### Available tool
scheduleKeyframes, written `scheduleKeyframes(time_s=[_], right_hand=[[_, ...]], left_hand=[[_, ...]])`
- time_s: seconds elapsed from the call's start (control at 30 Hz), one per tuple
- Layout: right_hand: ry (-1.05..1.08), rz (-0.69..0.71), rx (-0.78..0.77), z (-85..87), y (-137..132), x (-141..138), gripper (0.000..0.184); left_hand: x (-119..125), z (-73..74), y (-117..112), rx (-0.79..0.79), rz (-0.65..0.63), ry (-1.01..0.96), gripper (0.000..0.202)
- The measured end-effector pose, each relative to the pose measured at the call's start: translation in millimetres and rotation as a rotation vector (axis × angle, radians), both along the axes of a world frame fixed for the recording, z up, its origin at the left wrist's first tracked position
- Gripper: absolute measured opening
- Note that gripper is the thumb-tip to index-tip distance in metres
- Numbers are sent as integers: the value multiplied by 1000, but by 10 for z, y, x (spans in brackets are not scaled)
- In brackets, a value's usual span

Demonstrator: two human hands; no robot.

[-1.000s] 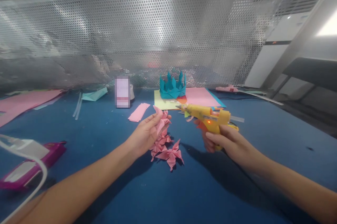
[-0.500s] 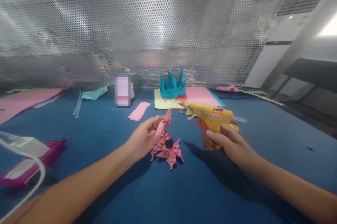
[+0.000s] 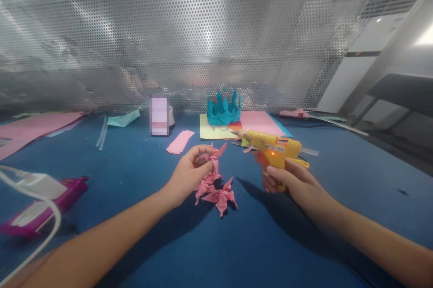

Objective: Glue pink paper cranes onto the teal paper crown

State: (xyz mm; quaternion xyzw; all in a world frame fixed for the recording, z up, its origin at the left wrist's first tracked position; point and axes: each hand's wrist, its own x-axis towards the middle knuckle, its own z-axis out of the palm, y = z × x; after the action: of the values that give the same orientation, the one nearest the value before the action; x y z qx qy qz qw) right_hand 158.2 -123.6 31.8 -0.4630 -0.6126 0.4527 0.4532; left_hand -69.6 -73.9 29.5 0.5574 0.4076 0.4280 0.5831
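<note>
My left hand [image 3: 194,168] is closed on a folded pink paper piece [image 3: 216,157], pinched between thumb and fingers with pointed tips sticking out on top. Just below it on the blue table [image 3: 162,252] lie several joined pink paper pieces [image 3: 221,196] with pointed flaps. Whether the held piece is attached to them, I cannot tell. My right hand [image 3: 287,177] grips a yellow hot glue gun [image 3: 270,141] by its handle. Its nozzle points left, toward the held paper but apart from it. An orange light glows on its side, and a clear glue stick [image 3: 309,152] protrudes from its back.
A teal paper crown [image 3: 223,110] stands on coloured paper sheets [image 3: 259,121] at the back. Pink strips [image 3: 180,142] and a phone [image 3: 159,116] stand left of them. A magenta power strip [image 3: 76,191] with a white cable lies left. Perforated metal panel [image 3: 189,22] closes the far side.
My left hand has turned the pink paper piece, so its tips now point up and right. The glue gun's side light now shows orange. My right hand has hardly moved.
</note>
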Motion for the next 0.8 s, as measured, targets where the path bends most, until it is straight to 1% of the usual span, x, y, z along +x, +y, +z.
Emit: scheduleKeyframes(time_s=[0.07, 0.17, 0.23, 0.33, 0.43, 0.5, 0.6, 0.7, 0.8], right_hand=[[0, -6, -5, -1, 0, -1, 31], [5, -8, -16, -8, 4, -4, 31], [8, -2, -21, -20, 9, -4, 31], [9, -3, -23, -51, 17, -2, 31], [34, -15, -21, -85, 26, 3, 27], [37, -20, -16, -98, 32, 7, 25], [7, -3, -14, -102, 43, 15, 28], [-30, 32, -10, -109, 51, 23, 30], [-54, 57, -6, -130, 45, 27, 31]], left_hand=[[-2, -5, 4, 55, -7, 58, 22], [-4, -29, 22, 109, -12, 150, 24], [-5, -49, 39, 182, -2, 201, 24], [-7, -72, 66, 271, 18, 215, 22], [-8, -82, 80, 307, 39, 199, 22], [-10, -84, 80, 296, 50, 203, 24], [-17, -92, 74, 186, 29, 186, 28], [-29, -104, 75, 88, -10, 116, 29], [-37, -106, 75, 45, -14, 47, 27]])
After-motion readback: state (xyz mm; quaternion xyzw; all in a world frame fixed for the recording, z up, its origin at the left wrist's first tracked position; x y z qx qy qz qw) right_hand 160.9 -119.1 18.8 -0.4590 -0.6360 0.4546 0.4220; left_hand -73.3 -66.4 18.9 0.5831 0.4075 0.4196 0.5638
